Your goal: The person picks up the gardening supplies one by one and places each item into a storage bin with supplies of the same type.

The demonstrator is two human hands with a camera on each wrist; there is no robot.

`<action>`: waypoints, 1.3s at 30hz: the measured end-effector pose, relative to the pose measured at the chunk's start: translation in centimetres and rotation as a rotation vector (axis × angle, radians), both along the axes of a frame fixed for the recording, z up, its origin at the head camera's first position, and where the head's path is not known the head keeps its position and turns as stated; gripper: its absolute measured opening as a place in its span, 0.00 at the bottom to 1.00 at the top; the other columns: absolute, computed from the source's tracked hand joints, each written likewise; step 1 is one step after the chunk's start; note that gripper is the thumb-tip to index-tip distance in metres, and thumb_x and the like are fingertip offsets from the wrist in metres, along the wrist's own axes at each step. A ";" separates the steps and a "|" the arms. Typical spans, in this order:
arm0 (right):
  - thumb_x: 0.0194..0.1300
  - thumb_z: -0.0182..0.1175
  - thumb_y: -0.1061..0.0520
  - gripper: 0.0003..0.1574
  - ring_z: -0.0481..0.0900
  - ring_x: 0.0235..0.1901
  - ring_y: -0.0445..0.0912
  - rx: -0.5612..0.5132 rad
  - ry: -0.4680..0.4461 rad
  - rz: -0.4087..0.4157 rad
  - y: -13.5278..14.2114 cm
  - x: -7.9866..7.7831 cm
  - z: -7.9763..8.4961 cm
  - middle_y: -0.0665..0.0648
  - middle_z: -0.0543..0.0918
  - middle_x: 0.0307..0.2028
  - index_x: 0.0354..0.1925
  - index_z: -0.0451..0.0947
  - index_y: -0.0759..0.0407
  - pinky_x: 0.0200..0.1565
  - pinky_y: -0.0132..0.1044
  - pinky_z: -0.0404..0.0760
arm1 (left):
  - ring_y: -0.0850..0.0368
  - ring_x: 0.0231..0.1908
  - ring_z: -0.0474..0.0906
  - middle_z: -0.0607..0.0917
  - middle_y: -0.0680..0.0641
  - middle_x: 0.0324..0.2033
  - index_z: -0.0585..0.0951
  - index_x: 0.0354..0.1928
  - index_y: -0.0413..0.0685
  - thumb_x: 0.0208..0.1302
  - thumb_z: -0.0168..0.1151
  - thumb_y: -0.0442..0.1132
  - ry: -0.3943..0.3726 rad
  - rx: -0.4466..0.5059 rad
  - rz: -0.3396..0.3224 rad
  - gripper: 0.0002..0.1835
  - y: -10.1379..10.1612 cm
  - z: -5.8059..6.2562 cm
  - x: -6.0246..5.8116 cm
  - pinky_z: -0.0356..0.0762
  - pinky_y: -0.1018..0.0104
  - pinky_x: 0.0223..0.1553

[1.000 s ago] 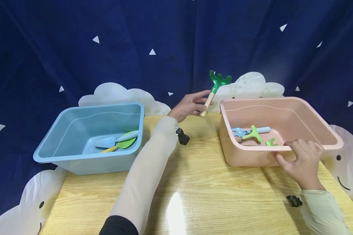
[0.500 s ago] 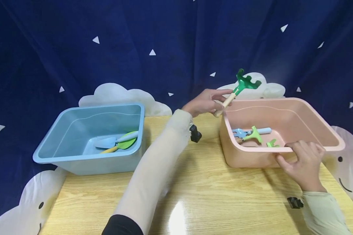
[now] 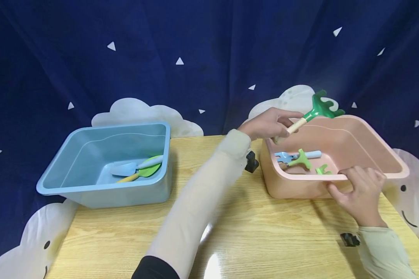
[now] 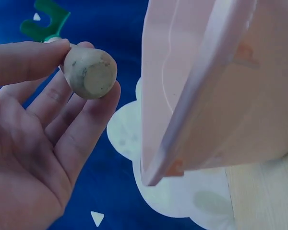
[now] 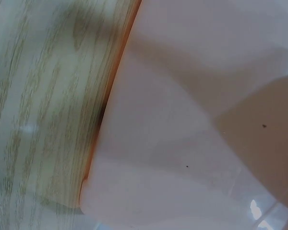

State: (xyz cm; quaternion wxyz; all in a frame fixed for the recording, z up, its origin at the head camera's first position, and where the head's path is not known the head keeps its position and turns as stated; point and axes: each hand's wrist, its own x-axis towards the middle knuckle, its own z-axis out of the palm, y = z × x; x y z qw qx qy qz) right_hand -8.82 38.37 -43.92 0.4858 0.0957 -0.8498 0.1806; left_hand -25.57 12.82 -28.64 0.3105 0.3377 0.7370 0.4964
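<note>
A toy rake (image 3: 322, 108) with a green head and pale wooden handle is pinched by my left hand (image 3: 270, 123) above the left rim of the pink bin (image 3: 335, 123). In the left wrist view the handle's round end (image 4: 91, 74) sits between thumb and fingers, beside the bin's wall. My right hand (image 3: 361, 192) grips the bin's near rim, thumb outside. Inside that bin lie a light-blue garden fork (image 3: 286, 156), a light-green tool (image 3: 302, 159) and another light-green piece (image 3: 322, 169), partly hidden by the near wall. The right wrist view shows only bin wall and tabletop.
A blue bin (image 3: 118, 190) stands on the left of the wooden table (image 3: 258, 232). It holds a light-blue trowel (image 3: 125, 169) and a green shovel (image 3: 149, 170) with a yellow handle. A dark blue curtain (image 3: 195, 31) with cloud shapes hangs behind.
My left hand has moved right with the rake, from between the two bins to over the pink bin's left side. The right hand has stayed on the rim.
</note>
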 end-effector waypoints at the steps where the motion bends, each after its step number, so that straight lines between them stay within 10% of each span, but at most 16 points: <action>1: 0.55 0.57 0.29 0.42 0.65 0.30 0.63 -0.001 0.000 0.001 0.0 0.0 0.0 0.66 0.77 0.22 0.25 0.76 0.69 0.60 0.36 0.46 | 0.58 0.40 0.79 0.85 0.47 0.51 0.70 0.71 0.63 0.59 0.56 0.23 -0.001 -0.007 -0.006 0.39 0.2 0.0 0.1 0.78 0.64 0.28; 14: 0.54 0.57 0.30 0.40 0.66 0.31 0.63 -0.003 -0.025 -0.010 0.0 0.1 -0.1 0.66 0.78 0.23 0.26 0.76 0.68 0.60 0.36 0.46 | 0.57 0.38 0.81 0.84 0.48 0.54 0.70 0.70 0.69 0.62 0.56 0.24 -0.041 -0.055 0.020 0.39 0.7 -1.6 0.3 0.84 0.50 0.32; 26: 0.53 0.57 0.32 0.38 0.66 0.31 0.63 0.000 -0.017 -0.019 0.0 0.1 0.0 0.66 0.78 0.23 0.26 0.76 0.68 0.54 0.47 0.54 | 0.58 0.39 0.81 0.84 0.48 0.55 0.69 0.70 0.74 0.61 0.55 0.22 0.043 -0.036 -0.013 0.41 1.5 -1.9 0.7 0.74 0.63 0.21; 39: 0.51 0.58 0.34 0.36 0.65 0.30 0.63 0.002 -0.002 -0.008 0.1 0.0 -0.1 0.66 0.77 0.22 0.26 0.76 0.69 0.58 0.38 0.47 | 0.59 0.64 0.76 0.81 0.52 0.63 0.74 0.68 0.53 0.65 0.55 0.26 0.274 -0.137 0.048 0.29 2.7 -2.7 0.3 0.76 0.80 0.45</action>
